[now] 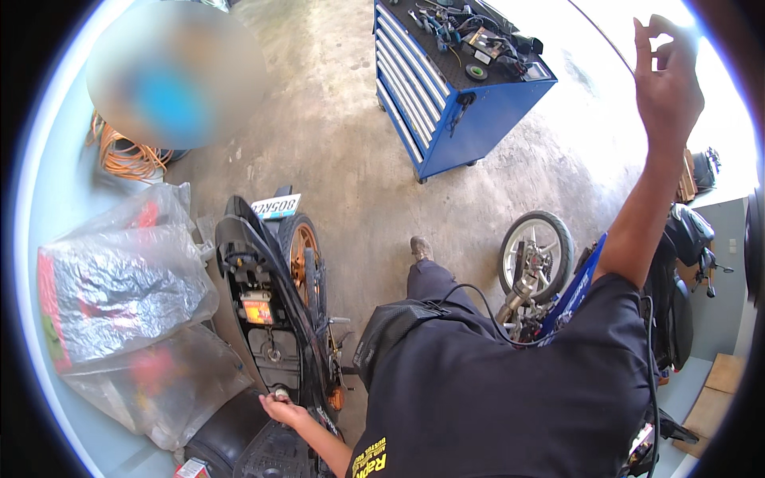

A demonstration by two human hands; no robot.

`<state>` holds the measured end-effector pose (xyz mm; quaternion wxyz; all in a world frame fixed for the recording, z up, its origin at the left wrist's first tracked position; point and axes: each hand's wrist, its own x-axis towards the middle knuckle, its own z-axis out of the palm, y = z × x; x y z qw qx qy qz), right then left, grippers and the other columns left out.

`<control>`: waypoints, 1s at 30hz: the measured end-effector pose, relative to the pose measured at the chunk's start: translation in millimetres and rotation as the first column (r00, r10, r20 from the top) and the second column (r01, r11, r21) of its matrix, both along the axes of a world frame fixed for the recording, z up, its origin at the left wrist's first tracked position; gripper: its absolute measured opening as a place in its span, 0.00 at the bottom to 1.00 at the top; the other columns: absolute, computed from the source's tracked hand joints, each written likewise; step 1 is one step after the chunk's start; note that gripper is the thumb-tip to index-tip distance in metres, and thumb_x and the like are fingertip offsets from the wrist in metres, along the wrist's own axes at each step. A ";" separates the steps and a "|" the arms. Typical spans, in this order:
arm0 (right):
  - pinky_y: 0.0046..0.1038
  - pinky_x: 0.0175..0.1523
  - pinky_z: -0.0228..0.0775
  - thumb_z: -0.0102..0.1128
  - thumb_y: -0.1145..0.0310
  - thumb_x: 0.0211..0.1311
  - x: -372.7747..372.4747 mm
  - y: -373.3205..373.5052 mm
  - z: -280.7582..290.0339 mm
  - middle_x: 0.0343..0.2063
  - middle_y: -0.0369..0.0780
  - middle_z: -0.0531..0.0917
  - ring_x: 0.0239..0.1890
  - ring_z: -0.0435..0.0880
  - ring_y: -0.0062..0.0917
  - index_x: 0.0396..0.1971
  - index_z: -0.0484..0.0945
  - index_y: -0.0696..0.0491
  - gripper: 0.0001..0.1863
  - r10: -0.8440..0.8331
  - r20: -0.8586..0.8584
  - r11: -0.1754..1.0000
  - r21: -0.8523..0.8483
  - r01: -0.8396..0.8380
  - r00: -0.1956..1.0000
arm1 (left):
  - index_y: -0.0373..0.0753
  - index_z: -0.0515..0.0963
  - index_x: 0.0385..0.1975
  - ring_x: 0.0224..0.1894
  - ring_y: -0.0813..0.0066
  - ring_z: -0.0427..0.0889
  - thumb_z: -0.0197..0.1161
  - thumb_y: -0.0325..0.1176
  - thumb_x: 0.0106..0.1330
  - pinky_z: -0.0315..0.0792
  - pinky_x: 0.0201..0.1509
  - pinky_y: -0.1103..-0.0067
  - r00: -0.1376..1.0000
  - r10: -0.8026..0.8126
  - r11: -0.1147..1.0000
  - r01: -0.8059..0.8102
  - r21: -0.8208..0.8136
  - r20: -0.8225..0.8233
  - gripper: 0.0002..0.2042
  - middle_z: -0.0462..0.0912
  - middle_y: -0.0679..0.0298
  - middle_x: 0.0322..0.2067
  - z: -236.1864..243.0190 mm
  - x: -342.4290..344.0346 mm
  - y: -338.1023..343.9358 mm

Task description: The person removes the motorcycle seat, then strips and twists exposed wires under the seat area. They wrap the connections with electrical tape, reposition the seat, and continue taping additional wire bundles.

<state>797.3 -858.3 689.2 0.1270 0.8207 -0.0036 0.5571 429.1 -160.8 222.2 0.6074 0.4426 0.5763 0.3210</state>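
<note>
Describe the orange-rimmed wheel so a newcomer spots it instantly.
Find the black motorcycle in the left half of the view. Near the licence plate at its far end is the rear wheel. Its orange rim distinguishes it from the white-rimmed wheel farther right.

Your left hand lies at the near end of the motorcycle, flanked by plastic bags to the left and your torso to the right. Ahead, a lane of floor offers passage between motorcycle and white wheel; the blue cart bars its far part. A black cable loops beside your thigh. Your right hand, raised, has room on the cart's right.
</note>
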 end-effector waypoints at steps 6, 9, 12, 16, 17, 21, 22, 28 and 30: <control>0.37 0.54 0.85 0.60 0.52 0.84 157.9 -53.9 -148.9 0.49 0.37 0.92 0.48 0.93 0.33 0.75 0.77 0.38 0.25 0.302 -0.425 0.941 0.274 -0.197 0.853 | 0.37 0.70 0.75 0.30 0.81 0.75 0.59 0.30 0.74 0.69 0.33 0.81 1.000 -0.025 0.988 0.027 0.153 -0.014 0.28 0.80 0.67 0.41 15.3 137.7 -74.2; 0.45 0.56 0.82 0.61 0.49 0.82 243.6 -88.2 -242.6 0.48 0.46 0.89 0.48 0.91 0.46 0.53 0.89 0.50 0.20 0.370 -0.850 0.904 0.423 0.067 0.374 | 0.34 0.80 0.66 0.30 0.82 0.75 0.63 0.27 0.72 0.69 0.34 0.83 0.985 -0.175 0.982 0.175 0.073 -0.006 0.22 0.81 0.69 0.37 16.6 195.4 -138.3; 0.45 0.73 0.72 0.63 0.46 0.79 296.1 -84.7 -317.4 0.66 0.48 0.82 0.71 0.78 0.47 0.67 0.82 0.50 0.28 0.393 -0.738 0.891 0.453 -0.029 0.548 | 0.34 0.84 0.63 0.32 0.84 0.77 0.60 0.29 0.81 0.73 0.37 0.84 0.854 -0.487 0.858 0.507 0.081 -0.182 0.15 0.87 0.66 0.40 11.2 230.6 -193.8; 0.49 0.80 0.64 0.64 0.46 0.79 335.8 -111.4 -372.4 0.75 0.52 0.74 0.77 0.71 0.52 0.79 0.71 0.48 0.36 0.274 -0.823 0.949 0.315 -0.001 0.498 | 0.35 0.87 0.57 0.43 0.66 0.92 0.65 0.31 0.81 0.84 0.52 0.72 0.361 -0.717 0.352 0.926 0.137 -0.596 0.12 0.93 0.51 0.48 63.8 295.0 -242.4; 0.49 0.80 0.64 0.65 0.49 0.79 342.5 -115.5 -377.3 0.74 0.53 0.75 0.76 0.71 0.53 0.78 0.73 0.48 0.34 0.302 -0.829 0.940 0.340 -0.004 0.470 | 0.35 0.87 0.56 0.42 0.66 0.92 0.65 0.31 0.81 0.84 0.52 0.72 0.386 -0.705 0.393 0.911 0.125 -0.595 0.12 0.93 0.52 0.47 68.4 301.1 -242.6; 0.51 0.80 0.62 0.69 0.56 0.78 356.1 -109.1 -368.3 0.71 0.56 0.78 0.75 0.73 0.54 0.75 0.76 0.52 0.31 0.256 -0.895 0.938 0.321 0.132 0.365 | 0.35 0.87 0.56 0.39 0.69 0.92 0.65 0.32 0.81 0.84 0.49 0.72 0.534 -0.613 0.553 0.816 0.165 -0.582 0.11 0.94 0.55 0.41 65.9 339.3 -232.0; 0.49 0.77 0.66 0.71 0.58 0.77 370.5 -90.9 -338.0 0.66 0.56 0.82 0.70 0.79 0.53 0.73 0.78 0.53 0.31 0.284 -0.899 0.938 0.333 0.099 0.332 | 0.34 0.87 0.55 0.38 0.70 0.92 0.65 0.32 0.82 0.84 0.48 0.73 0.581 -0.562 0.600 0.776 0.194 -0.588 0.11 0.94 0.56 0.40 66.4 350.3 -227.7; 0.31 0.64 0.72 0.68 0.62 0.81 526.7 -35.7 -237.2 0.57 0.43 0.85 0.57 0.81 0.27 0.72 0.79 0.58 0.27 0.839 -0.323 0.369 0.929 -0.023 0.438 | 0.30 0.88 0.51 0.38 0.75 0.91 0.63 0.28 0.82 0.81 0.45 0.78 0.867 -0.369 0.763 0.489 0.423 -0.336 0.09 0.93 0.57 0.37 65.1 522.8 -159.0; 0.31 0.66 0.72 0.65 0.58 0.82 572.9 -27.7 -192.3 0.59 0.44 0.83 0.59 0.81 0.29 0.75 0.76 0.60 0.30 0.876 -0.260 0.347 0.925 -0.157 0.405 | 0.29 0.87 0.50 0.38 0.72 0.92 0.63 0.26 0.81 0.82 0.45 0.77 0.860 -0.382 0.660 0.510 0.552 -0.338 0.09 0.94 0.55 0.38 70.0 577.5 -147.3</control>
